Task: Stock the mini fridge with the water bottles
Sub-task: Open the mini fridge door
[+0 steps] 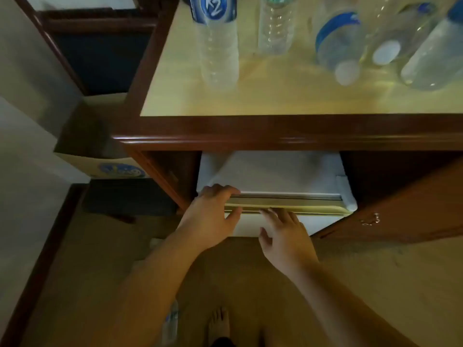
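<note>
A white mini fridge [275, 176] sits inside the wooden cabinet below the counter. My left hand [213, 214] grips the top edge of the fridge door [288, 204] at its left corner, fingers curled over it. My right hand [285, 234] rests open against the door front, fingertips touching the top edge. Several clear water bottles stand on the counter above: one with a blue K2 label [215, 38], a ribbed one [275, 26], and larger ones at the right [338, 43]. Another bottle [171, 321] lies on the floor under my left forearm.
The yellow countertop [250, 96] has a dark wooden rim. The wooden cabinet door [400, 211] hangs swung out at the right. A cardboard box [100, 156] stands left of the cabinet. My bare foot [219, 324] is on the floor below.
</note>
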{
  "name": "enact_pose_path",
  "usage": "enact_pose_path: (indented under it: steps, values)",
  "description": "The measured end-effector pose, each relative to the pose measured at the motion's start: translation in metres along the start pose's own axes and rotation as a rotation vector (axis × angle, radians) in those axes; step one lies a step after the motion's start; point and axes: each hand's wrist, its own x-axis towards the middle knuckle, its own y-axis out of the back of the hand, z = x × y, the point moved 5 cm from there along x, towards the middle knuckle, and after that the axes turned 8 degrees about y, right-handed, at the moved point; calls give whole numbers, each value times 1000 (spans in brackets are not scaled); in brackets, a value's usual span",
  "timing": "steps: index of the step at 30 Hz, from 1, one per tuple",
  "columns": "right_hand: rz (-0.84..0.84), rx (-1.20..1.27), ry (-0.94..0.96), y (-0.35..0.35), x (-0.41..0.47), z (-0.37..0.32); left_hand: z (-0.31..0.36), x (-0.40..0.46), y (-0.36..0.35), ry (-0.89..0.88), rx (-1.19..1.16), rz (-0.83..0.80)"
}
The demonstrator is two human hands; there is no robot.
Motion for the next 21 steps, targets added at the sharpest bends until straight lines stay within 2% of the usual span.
enact_pose_path:
  steps: [7, 13, 16, 21]
  values:
    - [-31, -99, -42, -73, 42, 24, -60, 68, -65, 90, 182, -173]
    - [163, -213, -7, -94, 57, 38, -75, 105, -95, -5, 241, -156]
    - [270, -195, 6, -101, 54, 39, -77, 113, -100, -18, 242, -64]
    - [253, -196, -27, -106, 58, 37, -73, 110, -102, 14, 181, -2]
